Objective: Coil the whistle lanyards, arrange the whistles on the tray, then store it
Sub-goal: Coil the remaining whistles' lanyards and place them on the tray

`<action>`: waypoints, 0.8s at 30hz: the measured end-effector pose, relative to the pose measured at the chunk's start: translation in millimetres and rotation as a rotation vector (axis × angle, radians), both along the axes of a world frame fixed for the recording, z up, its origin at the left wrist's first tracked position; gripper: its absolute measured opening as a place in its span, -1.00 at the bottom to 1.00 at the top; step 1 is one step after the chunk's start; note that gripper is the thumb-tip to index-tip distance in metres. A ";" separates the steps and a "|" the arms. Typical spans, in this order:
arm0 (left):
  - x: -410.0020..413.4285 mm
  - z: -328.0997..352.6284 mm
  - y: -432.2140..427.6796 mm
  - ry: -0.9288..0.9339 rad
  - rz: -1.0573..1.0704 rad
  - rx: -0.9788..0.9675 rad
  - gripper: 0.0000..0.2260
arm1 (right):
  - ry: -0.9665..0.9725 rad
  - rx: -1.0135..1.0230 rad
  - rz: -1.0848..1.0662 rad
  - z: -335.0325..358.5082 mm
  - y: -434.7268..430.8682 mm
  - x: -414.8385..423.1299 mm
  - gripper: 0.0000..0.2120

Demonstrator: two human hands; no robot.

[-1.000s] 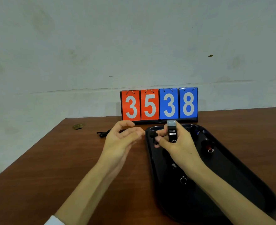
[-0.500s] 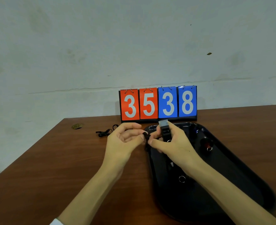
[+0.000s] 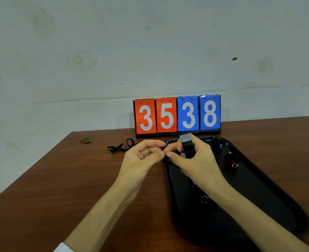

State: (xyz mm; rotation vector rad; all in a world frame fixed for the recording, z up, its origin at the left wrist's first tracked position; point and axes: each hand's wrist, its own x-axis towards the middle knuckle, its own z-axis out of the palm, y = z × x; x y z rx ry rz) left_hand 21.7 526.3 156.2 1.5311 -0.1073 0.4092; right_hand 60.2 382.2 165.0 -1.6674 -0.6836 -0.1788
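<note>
1. Both hands meet above the left rim of the tray. The right hand [image 3: 195, 160] is curled round a whistle, held upright. The left hand [image 3: 142, 157] pinches a black cord [image 3: 166, 160] between thumb and forefinger, touching the right fingertips.
2. The whistle [image 3: 187, 145] is black with a grey end on top.
3. The black tray [image 3: 259, 197] lies on the brown table [image 3: 68, 179]. It holds a dark whistle with red [image 3: 231, 160] and a metal ring [image 3: 204, 199].
4. A loose lanyard [image 3: 119, 147] lies on the table left of the hands.
</note>
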 end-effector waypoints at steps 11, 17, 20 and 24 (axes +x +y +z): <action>2.2 -7.0 2.4 0.069 -0.116 -0.099 -0.83 | -0.128 -0.036 -0.165 -0.8 0.9 -7.2 -0.72; 3.4 -9.1 2.3 0.058 -0.129 -0.061 -0.83 | -0.134 -0.050 -0.149 -2.3 0.7 -4.3 -0.75; 3.4 -9.1 2.2 0.067 -0.082 -0.024 -0.86 | -0.110 -0.073 -0.139 -2.4 -0.3 -1.2 -0.74; 5.4 -15.4 2.4 0.043 0.089 0.168 -0.87 | -0.121 -0.139 -0.166 -4.8 0.0 0.6 -0.75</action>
